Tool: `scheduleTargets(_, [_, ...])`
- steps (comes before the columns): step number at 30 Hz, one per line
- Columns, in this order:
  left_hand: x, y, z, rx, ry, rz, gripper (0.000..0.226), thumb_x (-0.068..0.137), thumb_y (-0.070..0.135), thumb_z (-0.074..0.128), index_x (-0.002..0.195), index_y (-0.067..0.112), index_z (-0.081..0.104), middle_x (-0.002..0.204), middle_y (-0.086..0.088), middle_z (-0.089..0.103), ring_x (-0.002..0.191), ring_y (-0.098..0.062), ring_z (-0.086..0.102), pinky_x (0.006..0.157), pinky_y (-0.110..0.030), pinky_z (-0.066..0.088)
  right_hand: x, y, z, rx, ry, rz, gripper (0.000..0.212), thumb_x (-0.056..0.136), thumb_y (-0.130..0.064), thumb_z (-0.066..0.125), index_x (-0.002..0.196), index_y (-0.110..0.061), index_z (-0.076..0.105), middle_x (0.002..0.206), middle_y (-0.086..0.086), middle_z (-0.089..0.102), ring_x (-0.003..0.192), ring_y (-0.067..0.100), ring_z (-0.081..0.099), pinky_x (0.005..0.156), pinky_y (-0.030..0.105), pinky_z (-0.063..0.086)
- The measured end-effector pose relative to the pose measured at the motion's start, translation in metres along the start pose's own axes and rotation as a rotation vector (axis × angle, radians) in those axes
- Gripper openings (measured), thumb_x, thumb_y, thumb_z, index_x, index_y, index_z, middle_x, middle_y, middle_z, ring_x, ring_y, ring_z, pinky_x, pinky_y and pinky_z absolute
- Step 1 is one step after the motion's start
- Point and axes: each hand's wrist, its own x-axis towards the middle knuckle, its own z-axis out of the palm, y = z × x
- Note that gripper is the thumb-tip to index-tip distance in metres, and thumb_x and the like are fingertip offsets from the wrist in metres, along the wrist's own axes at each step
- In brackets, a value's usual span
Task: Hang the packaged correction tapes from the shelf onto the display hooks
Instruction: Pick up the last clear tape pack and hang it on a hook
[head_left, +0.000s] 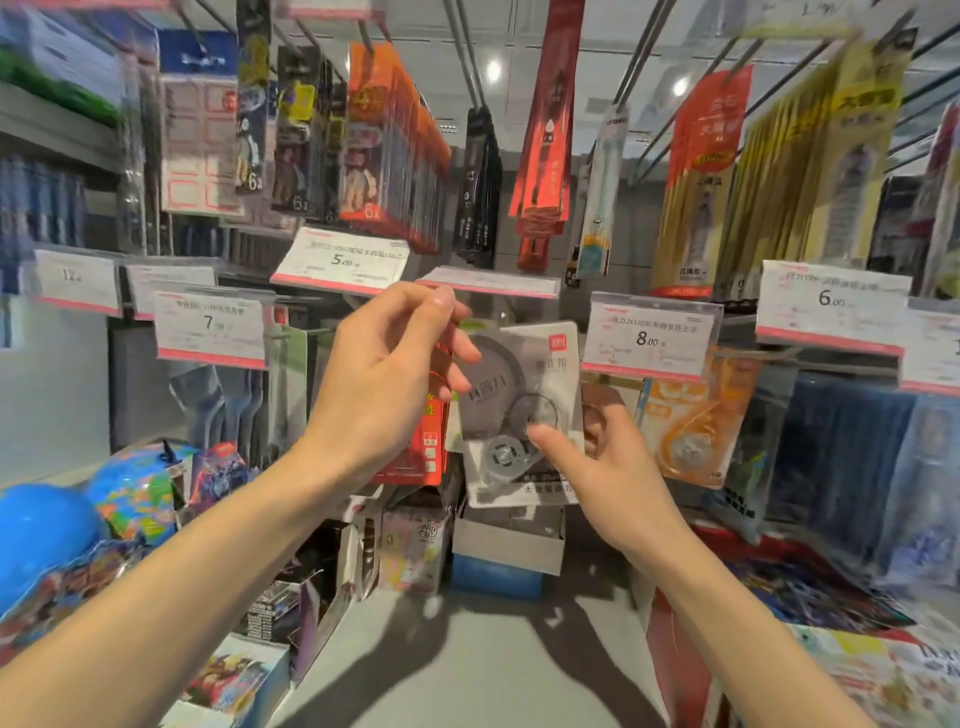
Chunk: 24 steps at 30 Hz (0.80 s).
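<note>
A grey packaged correction tape (524, 379) is held up in front of the display, just below a blank price label (488, 283). My left hand (395, 374) grips its upper left edge with curled fingers. My right hand (602, 462) holds its lower right corner, thumb on the front and fingers behind. A second grey pack (519, 483) shows right below and behind it. The hook itself is hidden by my hands and the pack. An open grey carton (509, 538) sits on the shelf underneath.
Orange correction tape packs (691, 426) hang to the right under an 8.00 tag (652, 338). Red packs (431, 436) hang to the left, behind my left hand. Globes (52, 530) and toy boxes crowd the shelf at left. Rows of carded goods hang overhead.
</note>
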Motion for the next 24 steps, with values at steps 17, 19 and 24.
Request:
scheduleTargets(17, [-0.004, -0.014, -0.014, 0.082, -0.079, 0.047, 0.018, 0.105, 0.024, 0.053, 0.094, 0.019, 0.066, 0.071, -0.002, 0.072, 0.054, -0.014, 0.064, 0.051, -0.021, 0.049, 0.013, 0.0, 0.015, 0.005, 0.066, -0.033, 0.029, 0.088, -0.053, 0.073, 0.101, -0.052, 0.047, 0.116, -0.021, 0.065, 0.105, -0.004, 0.064, 0.086, 0.026, 0.053])
scheduleTargets(19, [-0.006, -0.023, -0.015, 0.081, -0.084, 0.033, 0.013, 0.1, 0.025, 0.057, 0.091, 0.024, 0.066, 0.072, -0.001, 0.073, 0.055, -0.013, 0.066, 0.051, -0.021, 0.05, 0.014, 0.0, 0.015, -0.031, 0.067, -0.044, 0.026, 0.091, -0.054, 0.07, 0.1, -0.057, 0.046, 0.113, -0.025, 0.062, 0.102, -0.007, 0.063, 0.083, 0.021, 0.051])
scheduleTargets(24, [-0.007, -0.065, -0.021, 0.295, 0.025, -0.051, 0.01, 0.098, 0.023, 0.065, 0.101, 0.032, 0.065, 0.091, 0.007, 0.075, 0.078, -0.013, 0.07, 0.072, -0.03, 0.056, 0.02, 0.007, 0.02, -0.133, 0.123, -0.019, 0.017, 0.096, -0.046, 0.066, 0.094, -0.038, 0.051, 0.097, -0.012, 0.069, 0.09, 0.003, 0.067, 0.081, 0.039, 0.06])
